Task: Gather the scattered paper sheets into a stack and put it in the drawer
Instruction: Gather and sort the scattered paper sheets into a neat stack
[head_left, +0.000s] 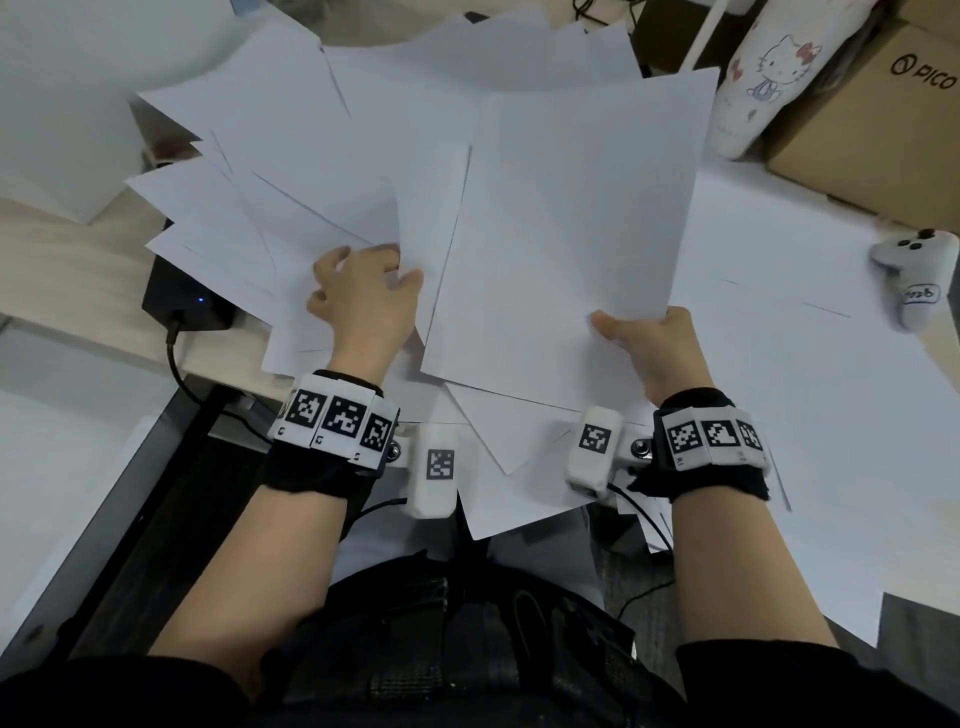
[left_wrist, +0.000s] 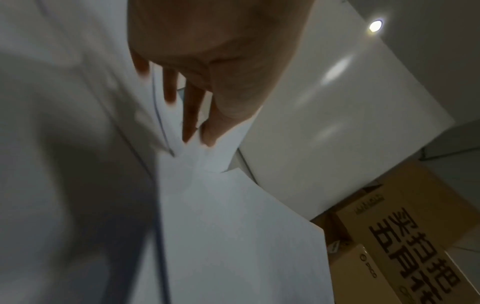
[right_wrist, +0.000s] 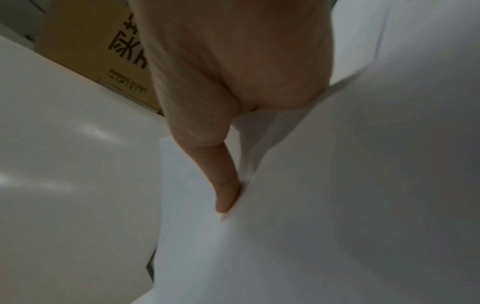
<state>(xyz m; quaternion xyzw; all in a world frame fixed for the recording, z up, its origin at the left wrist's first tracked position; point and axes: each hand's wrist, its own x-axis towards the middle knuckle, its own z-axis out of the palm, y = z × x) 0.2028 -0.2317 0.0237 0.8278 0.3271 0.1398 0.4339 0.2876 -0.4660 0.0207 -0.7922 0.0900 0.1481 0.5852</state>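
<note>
Several white paper sheets lie scattered over the desk (head_left: 67, 270). My right hand (head_left: 623, 332) grips the near right corner of a raised bundle of sheets (head_left: 561, 234), thumb on top and fingers hidden beneath; the right wrist view shows the thumb (right_wrist: 226, 195) pressed into the paper (right_wrist: 337, 205). My left hand (head_left: 363, 280) sits on a fan of overlapping sheets (head_left: 270, 171) at the left, fingers curled down. In the left wrist view its fingertips (left_wrist: 189, 135) and thumb close on a sheet (left_wrist: 221, 226). More sheets (head_left: 779, 389) lie flat on the right. No drawer can be made out.
A black device (head_left: 187, 301) with a blue light and a cable sits under the fan's left edge. A white bottle (head_left: 753, 78) with a cat drawing and a cardboard box (head_left: 883, 130) stand at the back right. A white controller (head_left: 914, 275) lies at the right edge.
</note>
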